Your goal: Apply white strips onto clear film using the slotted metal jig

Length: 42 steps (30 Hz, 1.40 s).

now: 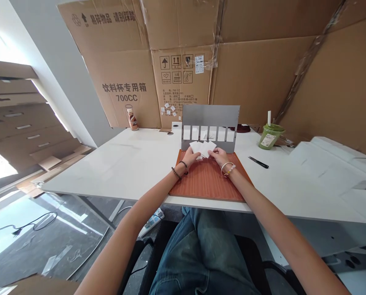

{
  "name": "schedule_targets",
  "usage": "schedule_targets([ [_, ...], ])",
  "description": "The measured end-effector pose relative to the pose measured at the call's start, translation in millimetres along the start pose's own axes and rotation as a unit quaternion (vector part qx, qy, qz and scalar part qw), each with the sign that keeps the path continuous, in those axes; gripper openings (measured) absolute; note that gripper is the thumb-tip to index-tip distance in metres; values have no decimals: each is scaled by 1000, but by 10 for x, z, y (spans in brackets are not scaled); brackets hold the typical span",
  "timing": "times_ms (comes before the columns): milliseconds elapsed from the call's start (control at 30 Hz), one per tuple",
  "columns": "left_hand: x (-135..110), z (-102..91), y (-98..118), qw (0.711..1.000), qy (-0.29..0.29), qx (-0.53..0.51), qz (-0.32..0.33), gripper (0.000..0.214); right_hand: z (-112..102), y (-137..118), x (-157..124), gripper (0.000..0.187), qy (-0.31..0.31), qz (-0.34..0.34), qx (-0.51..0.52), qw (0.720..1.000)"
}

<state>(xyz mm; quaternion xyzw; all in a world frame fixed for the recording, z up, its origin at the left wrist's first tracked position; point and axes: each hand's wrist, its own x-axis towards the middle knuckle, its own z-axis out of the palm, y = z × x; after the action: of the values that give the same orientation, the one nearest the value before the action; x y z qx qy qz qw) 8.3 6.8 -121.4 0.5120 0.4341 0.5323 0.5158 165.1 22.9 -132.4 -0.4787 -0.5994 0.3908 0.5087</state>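
Several small white cards are fanned out between my hands, above a reddish-brown board. My left hand pinches the left side of the fan, fingers closed. The right side is gripped by my right hand, thumb and fingers also closed. Just behind the cards stands an upright grey panel with a row of rectangular openings, white showing in them. My fingers partly cover the cards' lower edges, and I cannot tell whether anything is printed on them.
A black pen lies right of the board on the white table. Farther back are a green cup with a straw and, at left, a small brown bottle. White packaging sits at right. Tall cardboard walls the table's back.
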Motion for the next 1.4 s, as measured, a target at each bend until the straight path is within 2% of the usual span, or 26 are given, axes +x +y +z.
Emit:
schedule_targets([
  [467,-62,35,46,1000,-2,6,-3,29,6,-6,-25,19,-9,-19,23,1000],
  [1000,-71,60,50,999,-3,42,13,31,2,252,119,17,-1,-23,38,999],
  [1267,-34,28,-23,988,-3,145,44,30,23,235,87,22,5,-33,2,999],
  [1333,-35,10,-16,979,11,194,68,30,27,189,69,29,25,-51,-15,998],
  [1400,-41,-1,24,963,20,249,103,31,20,96,35,37,70,-84,-35,993],
])
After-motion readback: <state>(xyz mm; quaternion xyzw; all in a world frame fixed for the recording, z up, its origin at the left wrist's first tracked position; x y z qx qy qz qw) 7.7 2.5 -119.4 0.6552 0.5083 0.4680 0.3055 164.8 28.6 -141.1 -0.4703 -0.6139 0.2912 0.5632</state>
